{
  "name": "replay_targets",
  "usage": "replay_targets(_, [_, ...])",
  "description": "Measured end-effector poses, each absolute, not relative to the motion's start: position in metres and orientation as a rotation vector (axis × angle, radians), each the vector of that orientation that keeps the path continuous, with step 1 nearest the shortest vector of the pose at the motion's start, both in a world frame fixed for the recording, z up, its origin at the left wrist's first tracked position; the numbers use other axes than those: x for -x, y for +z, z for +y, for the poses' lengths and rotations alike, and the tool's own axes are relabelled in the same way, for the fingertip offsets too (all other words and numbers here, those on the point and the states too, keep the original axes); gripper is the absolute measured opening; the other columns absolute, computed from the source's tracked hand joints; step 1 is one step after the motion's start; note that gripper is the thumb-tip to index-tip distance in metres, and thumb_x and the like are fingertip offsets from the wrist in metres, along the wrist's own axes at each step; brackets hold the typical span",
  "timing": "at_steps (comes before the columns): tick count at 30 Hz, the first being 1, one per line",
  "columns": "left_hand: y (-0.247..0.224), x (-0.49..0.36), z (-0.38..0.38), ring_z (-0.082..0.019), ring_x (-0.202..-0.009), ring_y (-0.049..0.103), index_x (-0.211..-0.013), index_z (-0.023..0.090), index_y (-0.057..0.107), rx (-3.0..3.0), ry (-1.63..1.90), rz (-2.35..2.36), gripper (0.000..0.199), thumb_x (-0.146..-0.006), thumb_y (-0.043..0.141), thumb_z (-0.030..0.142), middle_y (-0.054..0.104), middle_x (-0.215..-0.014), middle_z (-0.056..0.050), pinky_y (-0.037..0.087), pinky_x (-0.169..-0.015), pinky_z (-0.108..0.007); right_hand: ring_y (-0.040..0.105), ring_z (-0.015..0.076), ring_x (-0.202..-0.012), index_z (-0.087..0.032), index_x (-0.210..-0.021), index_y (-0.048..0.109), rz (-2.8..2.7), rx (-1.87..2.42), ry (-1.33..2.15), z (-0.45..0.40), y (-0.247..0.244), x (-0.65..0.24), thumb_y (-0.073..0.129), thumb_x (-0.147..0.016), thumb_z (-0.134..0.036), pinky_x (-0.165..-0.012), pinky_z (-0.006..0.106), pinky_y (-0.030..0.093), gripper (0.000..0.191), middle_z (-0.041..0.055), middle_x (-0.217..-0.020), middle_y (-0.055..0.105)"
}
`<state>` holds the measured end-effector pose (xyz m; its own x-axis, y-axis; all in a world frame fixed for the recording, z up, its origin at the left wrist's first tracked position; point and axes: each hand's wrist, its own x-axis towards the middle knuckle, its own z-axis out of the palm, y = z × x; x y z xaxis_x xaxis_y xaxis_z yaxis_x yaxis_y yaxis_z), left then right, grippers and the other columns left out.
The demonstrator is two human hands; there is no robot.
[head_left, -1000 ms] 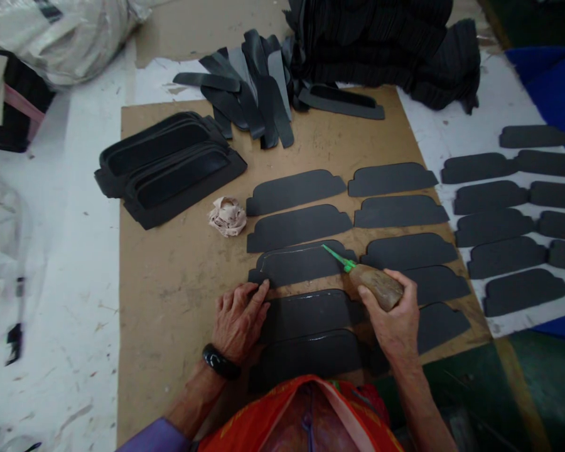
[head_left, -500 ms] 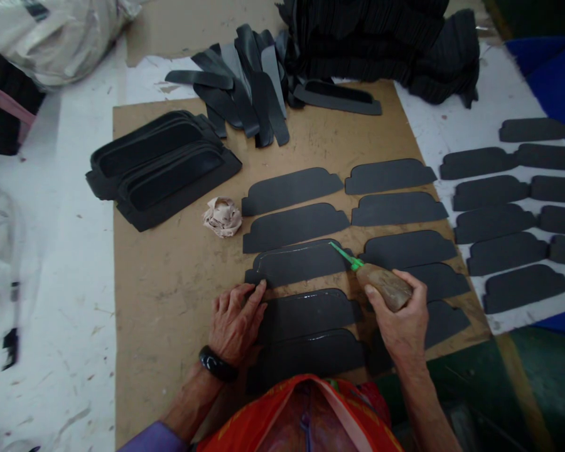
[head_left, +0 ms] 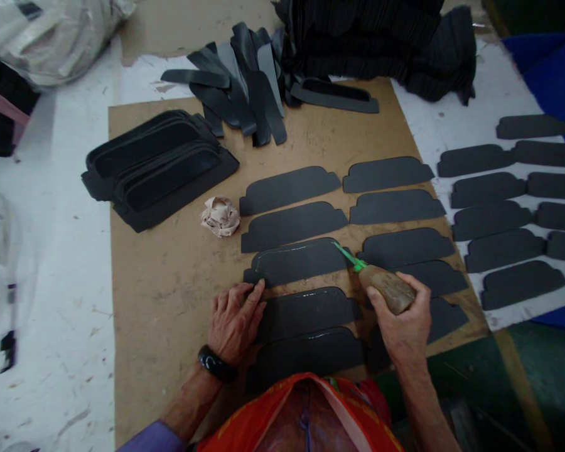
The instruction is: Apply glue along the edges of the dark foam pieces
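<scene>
My right hand (head_left: 407, 320) is closed round a brown glue bottle (head_left: 387, 289) with a thin green nozzle (head_left: 348, 254). The nozzle's tip meets the upper right edge of a dark grey cut piece (head_left: 296, 263), where a shiny line of glue runs along the top edge from the left end. My left hand (head_left: 235, 320) lies with fingers stretched out, its index fingertip on that piece's lower left corner. Just below are a second dark piece (head_left: 311, 314) and a third (head_left: 311, 358), both with shiny wet lines along their top edges.
More flat dark pieces (head_left: 393, 207) lie in rows on the brown board (head_left: 160, 301) and on the white table (head_left: 508, 307). A crumpled beige wad (head_left: 220, 216) sits beside stacked black pieces (head_left: 164, 163). Loose strips (head_left: 245, 88) and a big black stack (head_left: 371, 44) stand at the back.
The nozzle tip has slid slightly right along the piece's top edge, and the glue line reaches a little further. My left hand stays in place on the corner.
</scene>
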<state>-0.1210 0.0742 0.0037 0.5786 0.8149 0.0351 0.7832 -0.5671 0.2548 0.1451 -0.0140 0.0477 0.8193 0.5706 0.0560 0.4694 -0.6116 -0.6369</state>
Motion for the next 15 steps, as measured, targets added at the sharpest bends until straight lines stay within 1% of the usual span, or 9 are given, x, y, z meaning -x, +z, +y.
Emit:
replay_targets(9, [0.0032,0.1213,0.0745,-0.024,-0.094,0.049,-0.121,0.024,0.055,-2.615,0.237,1.323,0.037,-0.085,0.052,0.026,0.057,-0.102,-0.009,0.04,-0.077,-0.038,0.055,0.0254,-0.097,-0.018,-0.106,0.052,-0.75,2.354,0.164,-0.0184,0.0499,-0.1392,0.069,-0.063,-0.039,-0.085,0.041,0.042,0.05,0.008,-0.104,0.056])
replay_targets(15, [0.0035,0.1209,0.0748,-0.024,-0.094,0.048,-0.12,0.021,0.055,-2.628,0.249,1.304,0.036,-0.085,0.052,0.025,0.056,-0.101,-0.009,0.04,-0.079,-0.037,0.055,0.0256,-0.097,-0.018,-0.107,0.052,-0.745,2.353,0.166,-0.0228,0.0501,-0.1378,0.069,-0.064,-0.04,-0.085,0.041,0.043,0.051,0.0082,-0.104,0.057])
